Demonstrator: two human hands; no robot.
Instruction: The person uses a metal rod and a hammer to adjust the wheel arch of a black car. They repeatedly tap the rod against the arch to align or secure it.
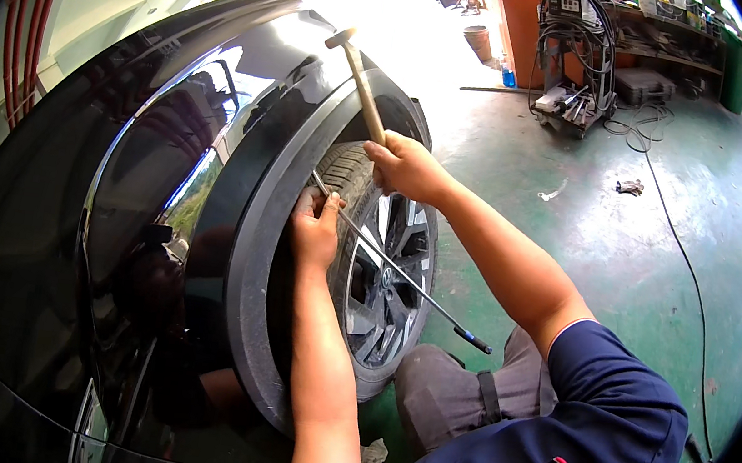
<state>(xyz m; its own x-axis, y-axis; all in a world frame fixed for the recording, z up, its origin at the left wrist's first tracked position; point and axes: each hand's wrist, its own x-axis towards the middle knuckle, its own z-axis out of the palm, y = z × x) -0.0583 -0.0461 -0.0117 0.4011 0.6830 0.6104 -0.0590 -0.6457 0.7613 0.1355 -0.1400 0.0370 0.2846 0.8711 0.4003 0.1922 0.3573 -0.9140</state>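
**Hammer and rod at the wheel arch**

While I kneel beside the black car [115,230], which fills the left half of the frame, the holdings read as follows.

Right hand [408,167]: closed tight round the wooden handle of a hammer [362,84], upper centre; its metal head is raised toward the top of the frame, above the tyre [348,169].

Left hand [316,230]: centre of the frame, fingers curled and pressed against the edge of the grey wheel arch [264,247], pinching the upper end of a thin metal rod [394,269]. The rod slants down to the right across the alloy wheel [384,279]; its dark-tipped far end hangs free just above my knee.

Packages and signs: a blue bottle [509,72] and a brown pot [479,41] stand by an orange wall at upper centre; any labels are too small to tell.

Surface and room: green painted floor [624,260], scuffed, with a black cable [687,268] trailing down the right side. A machine cart [576,54] hung with hoses stands at upper right before cluttered shelves. Red pipes [36,20] curve down the upper left.
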